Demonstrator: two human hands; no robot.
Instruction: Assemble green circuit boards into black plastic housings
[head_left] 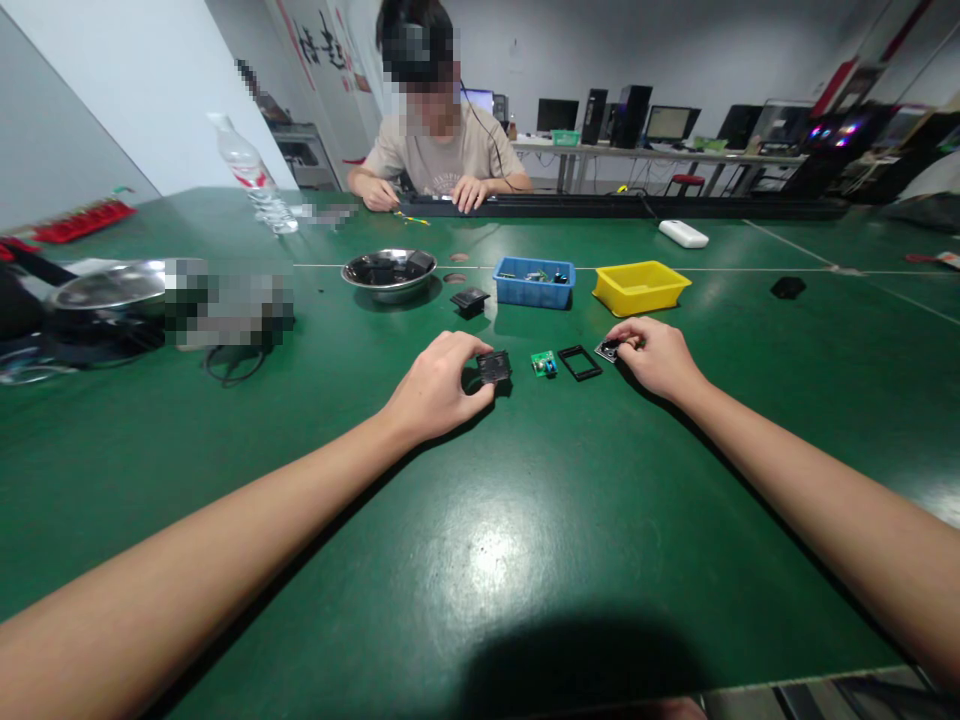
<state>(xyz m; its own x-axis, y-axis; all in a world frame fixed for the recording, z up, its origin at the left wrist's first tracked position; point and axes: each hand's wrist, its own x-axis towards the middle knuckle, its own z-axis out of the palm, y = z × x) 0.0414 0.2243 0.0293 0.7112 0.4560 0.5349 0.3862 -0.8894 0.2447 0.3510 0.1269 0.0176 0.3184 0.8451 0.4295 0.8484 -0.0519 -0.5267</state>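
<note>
My left hand grips a small black square housing that rests on the green table. My right hand pinches a small dark part with a pale face at the tabletop. Between the two hands lie a little green circuit board and a thin black square frame. Another black square piece sits farther back, in front of the bins.
Behind the parts stand a steel bowl, a blue bin and a yellow bin. A person sits across the table, hands at a long black strip. A water bottle, a white device and a pot also stand about.
</note>
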